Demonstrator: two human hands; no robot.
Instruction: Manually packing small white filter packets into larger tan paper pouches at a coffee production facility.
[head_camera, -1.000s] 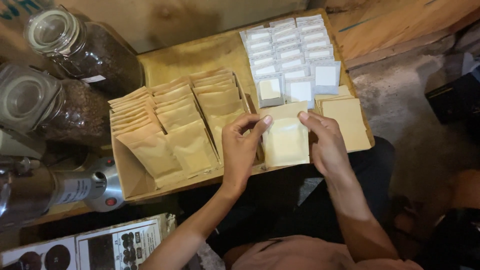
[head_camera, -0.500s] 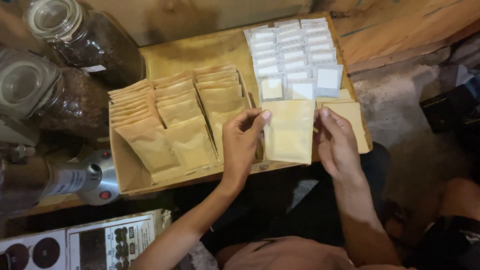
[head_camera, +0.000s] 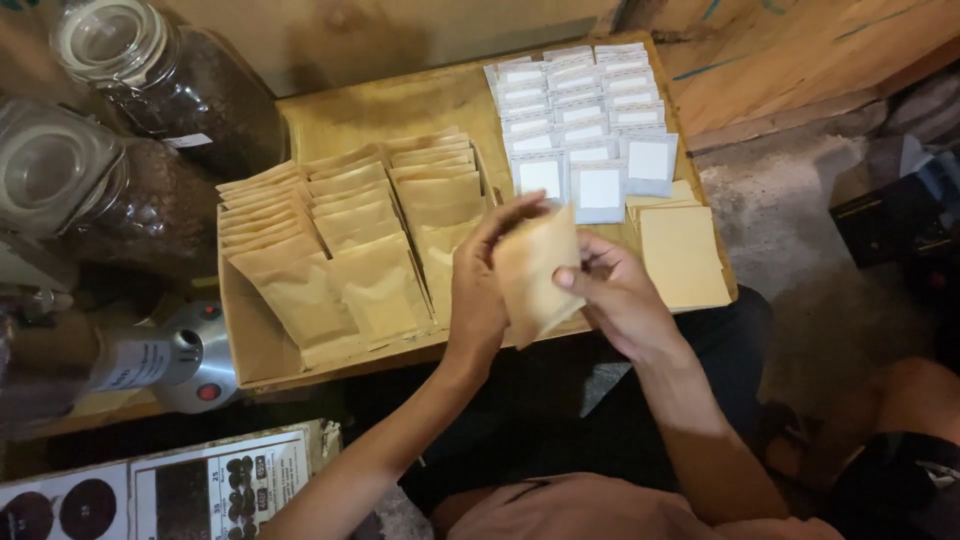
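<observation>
Jars of dark beans (head_camera: 170, 80) stand at far left beside a metal grinder (head_camera: 150, 360). Rows of brown kraft pouches (head_camera: 340, 240) lie overlapped in a shallow cardboard tray (head_camera: 250, 340) on the wooden surface (head_camera: 400, 100). Over its near edge, the left hand (head_camera: 480, 290) and right hand (head_camera: 620, 300) together pinch one kraft pouch (head_camera: 535, 270), tilted, fingers working its edge. Apparently the pouch is being opened; that calls for fingertips parting its mouth. White-windowed sachets (head_camera: 580, 130) and a flat pouch stack (head_camera: 685, 255) lie to the right.
</observation>
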